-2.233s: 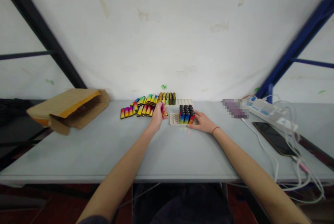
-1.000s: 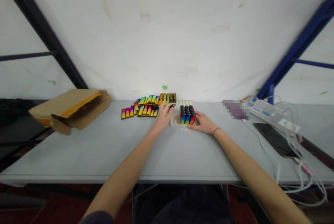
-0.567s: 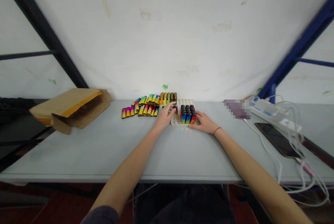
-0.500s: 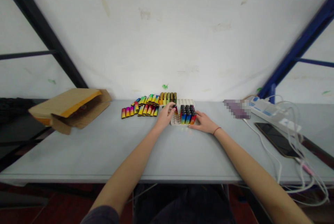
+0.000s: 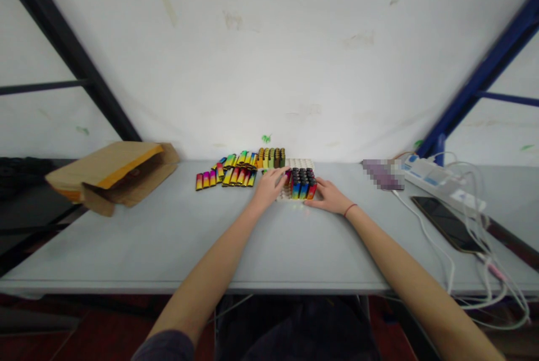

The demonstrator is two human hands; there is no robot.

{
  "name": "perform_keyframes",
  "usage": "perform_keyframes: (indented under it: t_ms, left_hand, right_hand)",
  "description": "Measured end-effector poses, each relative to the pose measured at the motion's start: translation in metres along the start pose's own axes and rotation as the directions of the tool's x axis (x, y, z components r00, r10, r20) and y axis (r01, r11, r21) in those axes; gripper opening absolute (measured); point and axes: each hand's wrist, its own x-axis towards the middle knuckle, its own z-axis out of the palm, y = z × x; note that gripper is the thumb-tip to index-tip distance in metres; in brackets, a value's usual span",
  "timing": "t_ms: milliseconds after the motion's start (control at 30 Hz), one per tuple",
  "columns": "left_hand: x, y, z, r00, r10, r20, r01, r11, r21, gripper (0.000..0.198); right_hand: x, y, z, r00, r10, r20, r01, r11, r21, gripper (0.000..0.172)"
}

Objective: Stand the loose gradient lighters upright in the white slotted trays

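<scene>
A white holed tray lies on the table in front of me. Several upright rainbow-coloured tubes with black tops fill its right part, and bare holes show at its left. My left hand reaches over that left side, its fingertips at a reddish tube beside the standing block; the fingers partly hide it. At the tray's right front corner rests my right hand, thumb along the front and fingers round the side, bracing tray and tubes. The exact kind of tube is too small to make out.
Left of the tray lie loose, shiny coloured tubes. Behind stand gold-topped ones and another white holed tray. An opened brown carton is far left. Rightward are a phone, a power strip and tangled white cables.
My left hand has shifted slightly right, bringing the reddish tube closer to the standing block, and its fingers have straightened. The right hand stays at the tray's corner.
</scene>
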Motion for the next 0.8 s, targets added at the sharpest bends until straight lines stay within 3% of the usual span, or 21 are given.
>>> perform_keyframes:
  t_ms: [67,233,433,533,667,800]
  left_hand:
    - [0.000,-0.003,-0.003,0.999,-0.027,-0.018,0.028,0.996,0.079,0.038]
    - [-0.003,-0.014,-0.015,0.970,-0.193,-0.150,0.232,0.921,0.314,0.039]
    - [-0.008,-0.014,-0.021,0.960,-0.262,-0.094,0.265,0.757,0.598,0.027]
    - [-0.008,-0.018,-0.023,0.956,-0.287,-0.054,0.266,0.781,0.564,0.017]
    - [-0.007,-0.028,-0.024,0.951,-0.309,-0.017,0.281,0.841,0.462,0.020]
    - [-0.005,-0.025,-0.023,0.947,-0.297,-0.121,0.318,0.917,0.242,0.012]
  right_hand:
    - [0.000,0.000,-0.001,1.000,-0.003,0.003,0.003,1.000,0.000,0.076]
    - [0.000,-0.001,-0.001,1.000,0.008,0.014,-0.007,1.000,-0.013,0.074]
    - [0.000,-0.001,0.000,1.000,-0.001,0.018,0.002,1.000,-0.025,0.073]
    - [0.001,0.000,-0.001,1.000,0.001,0.022,-0.001,1.000,-0.029,0.073]
    - [0.000,0.000,-0.001,1.000,0.009,0.030,-0.008,1.000,-0.027,0.075]
    - [0.000,0.001,0.000,1.000,0.014,0.023,-0.014,1.000,-0.017,0.075]
